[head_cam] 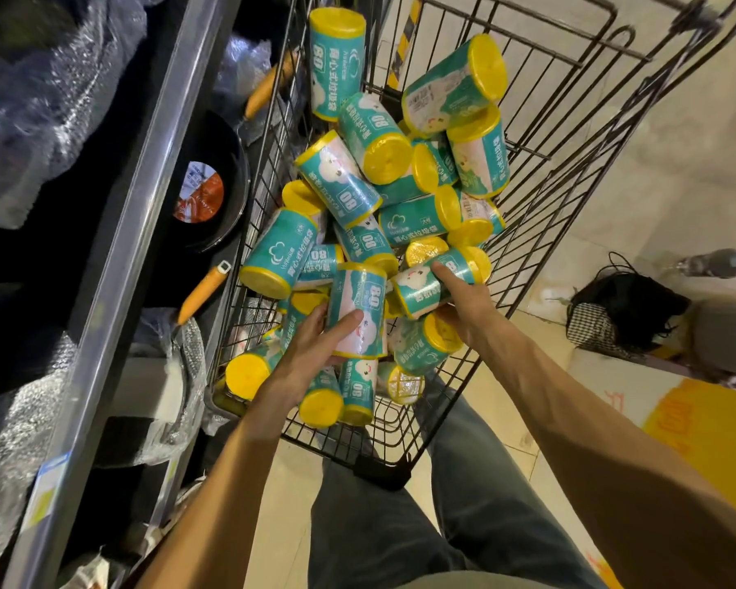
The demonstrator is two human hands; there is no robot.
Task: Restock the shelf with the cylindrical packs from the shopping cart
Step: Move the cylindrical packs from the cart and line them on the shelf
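A black wire shopping cart [570,133] holds several teal and white cylindrical packs with yellow ends, piled loosely. My left hand [311,354] grips one upright pack [360,299] near the cart's near end, thumb across its front. My right hand [464,299] grips another pack [425,282] lying on its side just to the right, thumb on top. More packs [336,180] fill the cart's middle and far end. The shelf [115,257] runs along the left with a grey metal edge.
The shelf holds black pans [213,193] with orange handles and items in bubble wrap [39,78]. On the tiled floor to the right lie a dark bag [625,312] and a yellow mat [706,435]. My legs are just behind the cart.
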